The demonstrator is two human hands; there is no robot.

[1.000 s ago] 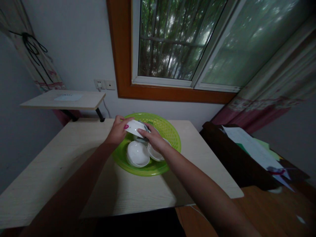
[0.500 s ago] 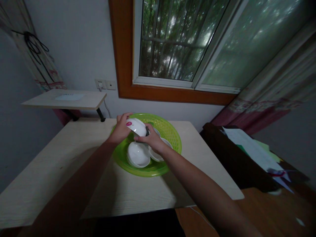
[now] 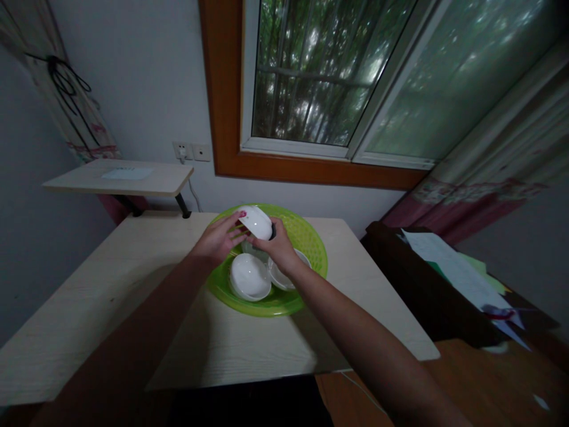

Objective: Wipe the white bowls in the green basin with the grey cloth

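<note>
A white bowl (image 3: 258, 222) with a pink flower is held tilted above a green plastic basket (image 3: 313, 237). My left hand (image 3: 217, 240) has its fingers at the bowl's left rim, thumb and fingers loosely apart around the edge. On the other side my right hand (image 3: 281, 246) grips the bowl, with a small dark pad (image 3: 273, 230) between fingers and bowl; its kind is unclear. Below, inside the basket, sit a white bowl (image 3: 250, 277) at the front and another white bowl (image 3: 281, 276) beside it, partly behind my right wrist. Something pale behind them is mostly covered.
The basket stands on a light wooden table (image 3: 249, 344). A small raised shelf (image 3: 164, 178) with a paper label is at the back left. Behind are a wall with sockets (image 3: 191, 151) and a window. Papers (image 3: 448, 270) lie on a dark surface at the right.
The held bowl has shifted slightly right and turned, its flower now at the upper left. My left fingers have loosened and dropped lower along its rim. My right hand has moved slightly right.
</note>
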